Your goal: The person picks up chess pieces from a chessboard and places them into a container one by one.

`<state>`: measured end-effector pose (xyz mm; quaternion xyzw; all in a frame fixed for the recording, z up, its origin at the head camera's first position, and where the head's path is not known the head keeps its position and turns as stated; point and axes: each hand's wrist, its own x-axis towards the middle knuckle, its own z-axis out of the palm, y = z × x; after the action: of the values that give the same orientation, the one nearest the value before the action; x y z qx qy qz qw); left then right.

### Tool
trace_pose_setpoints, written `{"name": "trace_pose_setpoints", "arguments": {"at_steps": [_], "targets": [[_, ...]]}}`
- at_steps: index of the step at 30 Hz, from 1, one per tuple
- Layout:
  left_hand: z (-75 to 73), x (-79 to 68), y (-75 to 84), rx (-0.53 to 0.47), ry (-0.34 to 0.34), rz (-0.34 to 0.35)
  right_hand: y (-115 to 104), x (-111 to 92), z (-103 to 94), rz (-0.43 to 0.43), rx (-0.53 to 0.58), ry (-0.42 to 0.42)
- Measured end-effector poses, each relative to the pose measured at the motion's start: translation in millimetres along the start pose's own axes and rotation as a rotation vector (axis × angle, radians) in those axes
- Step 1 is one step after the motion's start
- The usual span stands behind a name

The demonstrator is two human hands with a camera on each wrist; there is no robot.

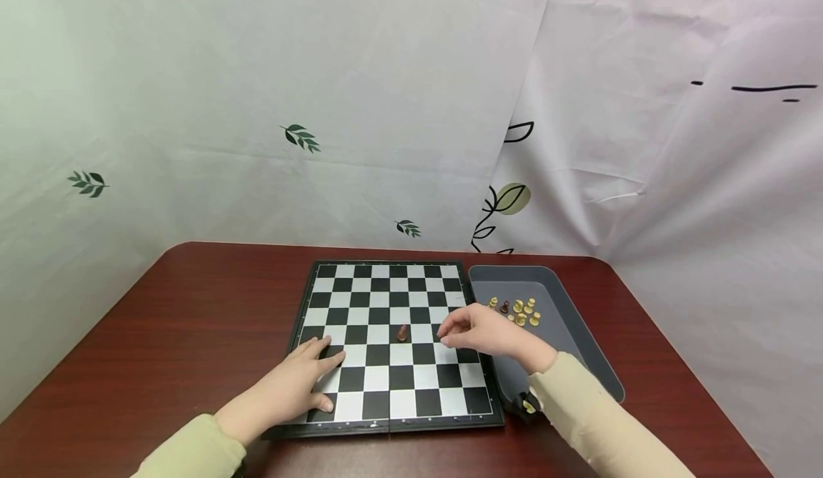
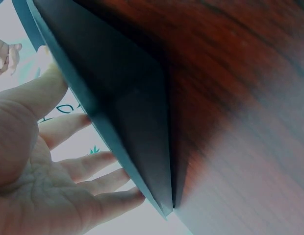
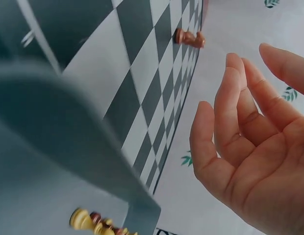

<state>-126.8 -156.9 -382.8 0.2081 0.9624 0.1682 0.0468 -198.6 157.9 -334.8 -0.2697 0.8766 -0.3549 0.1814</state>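
Note:
A black-and-white chessboard (image 1: 401,377) lies on the table. One brown chess piece (image 1: 402,333) stands on a square near its middle; the right wrist view also shows this piece upright. My left hand (image 1: 296,385) rests on the board's left edge, fingers spread, and in the left wrist view its fingertips are at the rim. Over the right side of the board hovers my right hand (image 1: 482,329), its fingers loosely bent. The right wrist view shows nothing between those fingers and the thumb (image 3: 287,66).
To the right of the board is a grey tray (image 1: 514,279) with several gold chess pieces (image 1: 521,319) and a brown one (image 1: 504,307). A small black-and-yellow item (image 1: 529,404) lies by the tray's near corner, partly behind the right sleeve. A patterned curtain (image 1: 360,178) hangs behind the table.

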Motion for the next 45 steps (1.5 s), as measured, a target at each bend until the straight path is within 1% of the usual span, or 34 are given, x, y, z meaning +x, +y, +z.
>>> {"name": "trace_pose_setpoints", "arguments": {"at_steps": [7, 12, 18, 23, 26, 30, 39, 45], "targets": [[2.3, 0.2, -3.0, 0.020, 0.020, 0.028, -9.8, 8.7, 5.5, -0.003, -0.004, 0.023], [0.8, 0.0, -1.5, 0.006, 0.014, 0.012, -13.4, 17.2, 10.8, 0.040, 0.015, 0.064], [-0.9, -0.2, 1.0, 0.008, 0.002, 0.008, -11.8, 28.6, 18.6, 0.079, 0.053, 0.096], [-2.2, -0.4, 1.8, 0.008, -0.004, 0.007, -11.1, 38.8, 25.6, 0.125, 0.053, 0.116], [-2.4, -0.2, 2.1, 0.006, -0.006, 0.004, -11.5, 44.2, 29.3, 0.144, 0.066, 0.116], [-2.0, 0.2, 2.2, 0.003, -0.005, 0.002, -11.9, 50.1, 33.3, 0.148, 0.082, 0.113], [-2.0, -0.8, 1.3, 0.010, 0.006, 0.006, -11.7, 60.7, 39.7, 0.177, 0.064, 0.123], [-1.3, -0.6, 0.8, 0.009, 0.005, 0.007, -9.8, 65.3, 43.1, 0.183, 0.054, 0.106]]}}
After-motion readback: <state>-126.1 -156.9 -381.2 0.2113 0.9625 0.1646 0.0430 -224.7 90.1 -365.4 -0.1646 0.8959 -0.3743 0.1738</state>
